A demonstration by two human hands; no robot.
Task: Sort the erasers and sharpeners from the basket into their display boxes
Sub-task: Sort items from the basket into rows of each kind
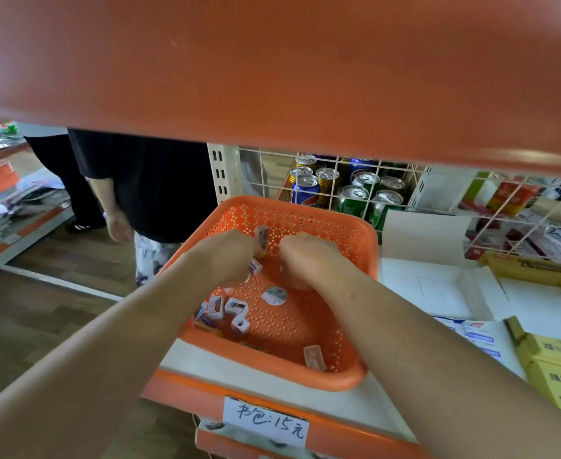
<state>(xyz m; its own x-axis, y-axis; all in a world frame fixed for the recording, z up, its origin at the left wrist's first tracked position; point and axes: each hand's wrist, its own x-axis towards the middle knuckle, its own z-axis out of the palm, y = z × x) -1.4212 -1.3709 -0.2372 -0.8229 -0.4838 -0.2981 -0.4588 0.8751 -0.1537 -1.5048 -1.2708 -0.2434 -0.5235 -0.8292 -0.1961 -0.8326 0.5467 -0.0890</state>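
Orange basket (365, 246) sits on the shelf surface (355, 402), both hands inside it.

Left hand (229, 256): fingers curled, pinching a small piece (261, 236) that stands up at the fingertips; sharpener or eraser, cannot tell.

Right hand (305, 260): fingers curled under, palm down, just beside the left. Cannot tell whether it holds anything.

Basket floor: cluster of sharpeners (229, 309) at 8 o'clock, round sticker (274, 295) at centre, one loose piece (313, 357) leaning at 5 o'clock.

Open white display box (438, 293) at 3 o'clock of the basket; yellow boxes (554, 359) beyond it. Drink cans (338, 190) at 12 o'clock, behind a wire grid.
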